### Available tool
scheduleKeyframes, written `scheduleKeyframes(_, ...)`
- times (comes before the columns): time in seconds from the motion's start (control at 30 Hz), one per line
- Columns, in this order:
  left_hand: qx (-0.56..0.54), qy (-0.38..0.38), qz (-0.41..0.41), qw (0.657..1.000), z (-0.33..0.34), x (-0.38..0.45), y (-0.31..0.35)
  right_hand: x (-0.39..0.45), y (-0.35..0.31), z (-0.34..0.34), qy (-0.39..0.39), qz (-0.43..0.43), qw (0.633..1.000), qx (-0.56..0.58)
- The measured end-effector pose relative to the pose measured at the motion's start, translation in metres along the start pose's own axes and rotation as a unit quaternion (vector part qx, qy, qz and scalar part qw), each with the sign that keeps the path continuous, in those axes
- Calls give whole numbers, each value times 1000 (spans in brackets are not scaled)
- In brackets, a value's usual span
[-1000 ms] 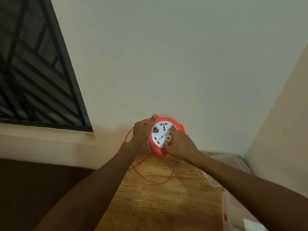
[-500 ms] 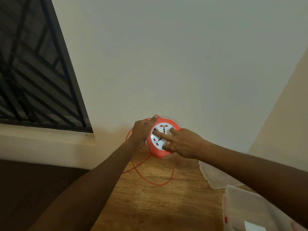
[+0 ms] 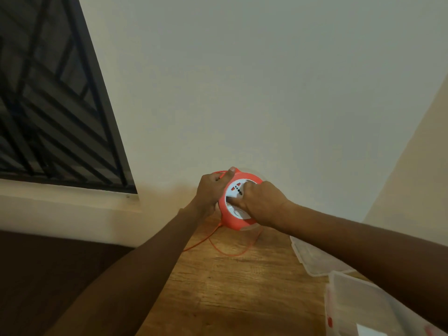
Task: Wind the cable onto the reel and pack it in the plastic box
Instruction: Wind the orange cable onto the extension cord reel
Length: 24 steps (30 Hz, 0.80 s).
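Observation:
An orange cable reel (image 3: 231, 220) with a white socket face is held upright above the far end of the wooden table (image 3: 232, 292). My left hand (image 3: 212, 189) grips its left rim, thumb on top. My right hand (image 3: 260, 202) presses its fingers onto the white face. A thin orange cable (image 3: 228, 253) hangs from the reel and loops loosely on the table below. The clear plastic box (image 3: 358, 309) stands at the lower right, partly hidden by my right forearm.
A clear lid (image 3: 312, 260) lies on the table beside the box. A plain wall stands right behind the reel, with a side wall at the right. A dark barred window (image 3: 48, 105) and its ledge are at the left. The table's left edge drops to dark floor.
My right hand has turned on the white face, its fingers now lower and to the left. The reel sits slightly more tilted. The loose cable loop looks a little smaller.

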<state>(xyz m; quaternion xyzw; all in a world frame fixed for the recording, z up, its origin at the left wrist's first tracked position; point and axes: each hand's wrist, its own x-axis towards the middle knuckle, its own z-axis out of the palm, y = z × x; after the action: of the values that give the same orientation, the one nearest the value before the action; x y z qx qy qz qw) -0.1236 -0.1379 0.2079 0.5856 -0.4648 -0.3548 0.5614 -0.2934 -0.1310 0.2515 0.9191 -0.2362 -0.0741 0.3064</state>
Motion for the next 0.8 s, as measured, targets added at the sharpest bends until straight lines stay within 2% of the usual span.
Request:
scheduleKeyframes(0.17,41,16,63,997,10,-5,0,1,-12,19,27,168,975,141)
scheduleKeyframes(0.23,31,30,70,997,13,-8,1,3,-18,26,38,254,938,233)
scheduleKeyframes(0.27,21,40,68,997,15,-10,0,3,-21,27,44,305,903,299)
scheduleKeyframes(0.3,8,51,64,997,17,-12,-1,4,-24,28,50,359,848,387)
scheduleKeyframes(0.33,-5,62,59,996,19,-14,-2,5,-27,27,61,408,764,496)
scheduleKeyframes(0.37,-13,73,52,996,21,-16,-2,7,-30,24,72,447,653,607)
scheduleKeyframes(0.43,-7,87,51,995,25,-18,-3,8,-36,20,77,488,394,775)
scheduleKeyframes(0.47,0,91,53,994,26,-18,-3,8,-40,17,75,491,296,816)
scheduleKeyframes(0.5,4,94,55,994,27,-18,-4,8,-44,14,78,490,230,837)
scheduleKeyframes(0.53,7,97,53,994,26,-17,-5,10,-48,11,82,485,198,848)
scheduleKeyframes(0.57,6,100,47,994,24,-15,-5,11,-51,9,88,476,197,853)
scheduleKeyframes(0.6,4,102,34,994,22,-13,-5,12,-52,6,91,465,218,853)
scheduleKeyframes(0.63,1,104,17,994,18,-11,-6,12,-54,2,88,451,254,851)
scheduleKeyframes(0.7,-10,107,-10,994,13,-9,-6,10,-55,-2,66,429,357,827)
scheduleKeyframes(0.8,-59,112,-28,992,7,-10,-2,4,-50,5,71,418,561,711)
